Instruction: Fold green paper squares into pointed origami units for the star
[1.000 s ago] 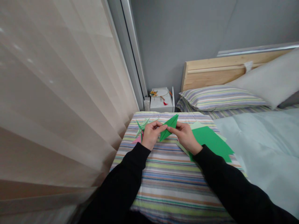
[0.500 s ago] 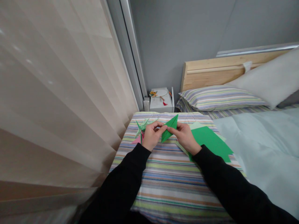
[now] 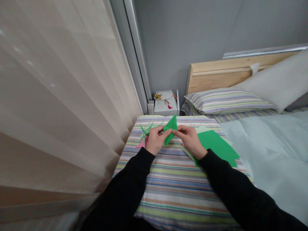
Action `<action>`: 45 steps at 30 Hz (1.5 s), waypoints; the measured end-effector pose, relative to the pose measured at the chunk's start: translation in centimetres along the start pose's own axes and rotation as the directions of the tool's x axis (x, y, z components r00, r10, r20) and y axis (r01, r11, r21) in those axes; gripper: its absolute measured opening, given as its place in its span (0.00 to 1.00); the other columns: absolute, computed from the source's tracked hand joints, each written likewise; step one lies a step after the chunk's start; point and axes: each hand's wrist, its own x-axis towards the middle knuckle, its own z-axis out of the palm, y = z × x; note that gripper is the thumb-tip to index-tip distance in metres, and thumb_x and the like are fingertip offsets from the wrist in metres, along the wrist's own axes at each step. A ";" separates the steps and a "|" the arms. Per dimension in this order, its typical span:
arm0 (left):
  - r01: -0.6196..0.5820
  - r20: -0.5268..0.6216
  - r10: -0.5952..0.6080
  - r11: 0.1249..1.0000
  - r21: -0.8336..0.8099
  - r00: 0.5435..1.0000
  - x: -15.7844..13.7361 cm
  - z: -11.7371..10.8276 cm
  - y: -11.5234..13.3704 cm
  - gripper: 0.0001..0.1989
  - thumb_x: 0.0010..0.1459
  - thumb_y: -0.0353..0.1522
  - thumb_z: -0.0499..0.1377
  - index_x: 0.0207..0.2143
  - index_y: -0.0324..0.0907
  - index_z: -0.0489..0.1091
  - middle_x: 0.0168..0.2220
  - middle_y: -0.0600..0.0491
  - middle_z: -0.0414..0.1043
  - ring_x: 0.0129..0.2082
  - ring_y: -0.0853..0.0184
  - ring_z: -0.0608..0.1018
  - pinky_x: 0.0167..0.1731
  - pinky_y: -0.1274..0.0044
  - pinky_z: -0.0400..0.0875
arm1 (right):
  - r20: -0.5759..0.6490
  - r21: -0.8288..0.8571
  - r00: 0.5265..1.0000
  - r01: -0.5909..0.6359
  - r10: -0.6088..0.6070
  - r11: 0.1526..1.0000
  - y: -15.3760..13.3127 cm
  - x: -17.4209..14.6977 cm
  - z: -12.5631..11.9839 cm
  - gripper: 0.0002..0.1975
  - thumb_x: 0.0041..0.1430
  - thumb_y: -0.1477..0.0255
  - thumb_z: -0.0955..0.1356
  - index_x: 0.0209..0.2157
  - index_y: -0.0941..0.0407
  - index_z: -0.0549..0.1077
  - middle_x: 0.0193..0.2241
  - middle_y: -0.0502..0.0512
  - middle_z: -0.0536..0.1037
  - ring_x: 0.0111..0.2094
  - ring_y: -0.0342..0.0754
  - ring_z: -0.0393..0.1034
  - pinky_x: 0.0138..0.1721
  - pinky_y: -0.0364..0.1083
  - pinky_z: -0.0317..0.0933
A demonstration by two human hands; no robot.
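Two hands on one piece, low over striped cloth (image 3: pixel 163 179). Green paper (image 3: pixel 172 122) held between, folded to a narrow diamond, one tip up & away, other tip down & near. Raised off cloth or just touching: can't tell.

L hand (image 3: pixel 155 141): pinching L edge of paper, thumb on top, fingers mostly hidden behind. R hand (image 3: pixel 190 141): thumb + index together at R edge, abt. midway; looks like a pinch too, far side not visible.

Step in hand, prob.: working a fold / lining up layers. To do it well:
- Steady w/ L, adjust w/ R; not both at once.
- Match edges & tips before pressing. Check both ends.
- Press lightly first, then run thumbnail from middle out to each tip.
- Pinch close to crease; thin tips prob. bend easily.
- Middle prob. thickest, so squeeze firmer there, gentler at ends.
- For crisper line, lay on cloth & press; soft under there, prob., so nail better than palm.

Nearby, R: green sheets (image 3: pixel 216 146) lying flat under R sleeve (image 3: pixel 214 166), pale ones (image 3: pixel 201 129) peeking out. Avoid dragging. L: pale green figures (image 3: pixel 147 130) + pink bit (image 3: pixel 141 144) just beside L hand. Spiky, prob. crush easily; mind knuckles.
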 end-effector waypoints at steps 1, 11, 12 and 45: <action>-0.005 -0.020 0.005 1.000 0.003 1.000 0.0 -0.1 -0.1 0.18 0.50 0.43 0.72 0.24 0.40 0.71 0.21 0.59 0.65 0.23 0.72 0.66 0.24 0.78 0.60 | -0.012 0.001 1.000 0.000 0.000 1.000 -0.1 0.0 0.0 0.14 0.47 0.60 0.79 0.24 0.55 0.78 0.23 0.49 0.79 0.26 0.45 0.69 0.34 0.48 0.63; 0.003 -0.133 -0.018 0.993 -0.114 0.991 0.5 -0.8 -0.5 0.18 0.48 0.42 0.73 0.23 0.41 0.71 0.21 0.59 0.66 0.22 0.71 0.68 0.24 0.77 0.62 | -0.107 0.052 0.994 0.027 -0.022 0.998 -0.6 0.1 -0.4 0.14 0.50 0.59 0.78 0.29 0.54 0.80 0.28 0.51 0.80 0.32 0.47 0.73 0.42 0.50 0.69; 0.000 -0.107 -0.011 0.994 -0.109 0.994 0.4 -0.6 -0.3 0.17 0.48 0.42 0.73 0.23 0.41 0.71 0.22 0.58 0.66 0.23 0.71 0.68 0.25 0.77 0.62 | -0.090 0.064 0.996 0.028 -0.022 0.998 -0.6 0.1 -0.2 0.14 0.49 0.58 0.79 0.30 0.54 0.80 0.29 0.51 0.81 0.32 0.47 0.73 0.42 0.50 0.69; 0.075 -0.019 -0.081 0.976 -0.202 0.997 0.1 0.0 0.0 0.17 0.47 0.43 0.75 0.29 0.39 0.79 0.28 0.54 0.79 0.27 0.69 0.77 0.31 0.76 0.74 | -0.103 -0.352 0.907 0.350 -0.407 0.868 -1.0 -0.7 -0.3 0.07 0.66 0.68 0.69 0.43 0.51 0.80 0.45 0.60 0.80 0.48 0.54 0.75 0.48 0.54 0.69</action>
